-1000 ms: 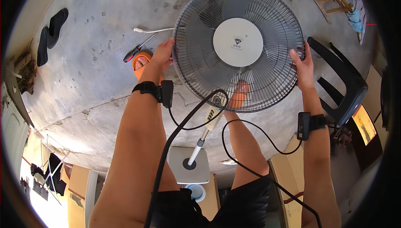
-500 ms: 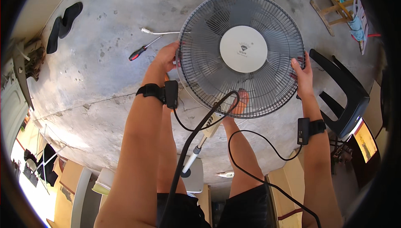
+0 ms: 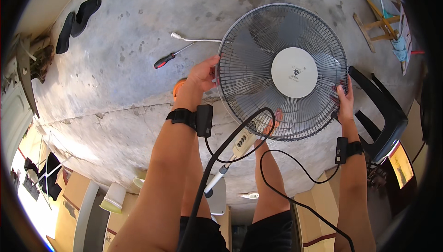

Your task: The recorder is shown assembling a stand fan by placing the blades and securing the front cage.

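A pedestal fan with a round grey wire grille (image 3: 249, 109) and a white centre cap (image 3: 294, 72) stands in front of me, its blades showing through the wires. My left hand (image 3: 203, 73) has its fingers curled at the grille's left rim. On the opposite rim, my right hand (image 3: 345, 102) grips the wires, thumb in front and the other fingers mostly behind. Below the grille are a cream control box (image 3: 243, 142) with dark buttons and a white pole (image 3: 215, 180) that slants down between my legs. Black cables from my wrist devices cross in front of the fan.
Left of the fan, a red-and-black screwdriver (image 3: 165, 61) and a white cord end (image 3: 176, 35) lie on the concrete floor. Black shoes (image 3: 86, 16) lie farther left. A black chair (image 3: 385, 113) stands close on the right, with a wooden stool (image 3: 380, 21) beyond. Cardboard boxes (image 3: 318, 210) are near me.
The fan head has shifted right and nearer, with both hands still at its rim. It is turned slightly. The whole view has also shifted a little, so floor items appear farther right.
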Tool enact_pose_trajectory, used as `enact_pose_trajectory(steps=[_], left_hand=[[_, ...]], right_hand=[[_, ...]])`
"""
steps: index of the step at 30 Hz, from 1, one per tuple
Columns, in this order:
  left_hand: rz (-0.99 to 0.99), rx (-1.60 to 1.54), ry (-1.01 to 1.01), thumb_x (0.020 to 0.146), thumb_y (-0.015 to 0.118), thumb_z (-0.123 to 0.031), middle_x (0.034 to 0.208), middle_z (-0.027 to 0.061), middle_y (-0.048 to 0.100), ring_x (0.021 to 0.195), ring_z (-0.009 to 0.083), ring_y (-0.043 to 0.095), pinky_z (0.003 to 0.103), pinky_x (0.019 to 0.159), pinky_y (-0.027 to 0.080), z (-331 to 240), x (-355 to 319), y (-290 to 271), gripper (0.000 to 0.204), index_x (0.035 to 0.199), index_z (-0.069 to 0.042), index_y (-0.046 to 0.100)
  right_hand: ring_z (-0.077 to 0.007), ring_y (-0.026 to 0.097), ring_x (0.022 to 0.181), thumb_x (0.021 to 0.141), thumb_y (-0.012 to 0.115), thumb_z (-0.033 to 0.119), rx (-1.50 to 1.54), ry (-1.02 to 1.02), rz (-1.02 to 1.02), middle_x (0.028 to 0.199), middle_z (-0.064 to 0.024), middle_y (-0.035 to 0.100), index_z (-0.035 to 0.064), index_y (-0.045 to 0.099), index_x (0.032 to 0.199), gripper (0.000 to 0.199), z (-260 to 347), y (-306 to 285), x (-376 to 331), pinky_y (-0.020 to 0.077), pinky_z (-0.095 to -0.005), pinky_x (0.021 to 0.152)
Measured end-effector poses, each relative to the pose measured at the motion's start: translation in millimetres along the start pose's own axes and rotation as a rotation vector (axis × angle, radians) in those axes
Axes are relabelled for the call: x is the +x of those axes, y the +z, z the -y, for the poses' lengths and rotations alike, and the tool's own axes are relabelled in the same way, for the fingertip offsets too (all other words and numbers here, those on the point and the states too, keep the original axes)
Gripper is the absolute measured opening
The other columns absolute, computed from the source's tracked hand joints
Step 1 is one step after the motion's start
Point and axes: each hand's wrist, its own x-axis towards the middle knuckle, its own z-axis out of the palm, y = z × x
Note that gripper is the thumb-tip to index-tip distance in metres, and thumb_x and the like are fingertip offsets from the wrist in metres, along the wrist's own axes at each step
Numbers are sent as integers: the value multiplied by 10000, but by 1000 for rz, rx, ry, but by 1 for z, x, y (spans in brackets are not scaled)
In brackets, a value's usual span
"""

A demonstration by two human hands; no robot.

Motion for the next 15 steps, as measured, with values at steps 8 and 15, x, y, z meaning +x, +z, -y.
enact_pose_trajectory(steps=[8,15], left_hand=[[142,-276,55,913,541,-223,997,-30,571,887,114,504,309,762,433,36,13,-20,332,1245,-212,536],[87,-333,67,913,530,-183,1025,-15,572,922,133,504,350,801,445,50,2,-12,373,1284,-194,493]], right_hand=[[-185,437,1152,857,610,163,13,11,-7,1321,-93,409,65,261,1417,667,6,4,-2,359,-294,975],[-187,427,1165,856,609,149,19,17,-9,1325,-104,403,62,255,1417,669,10,5,-3,354,-296,979]])
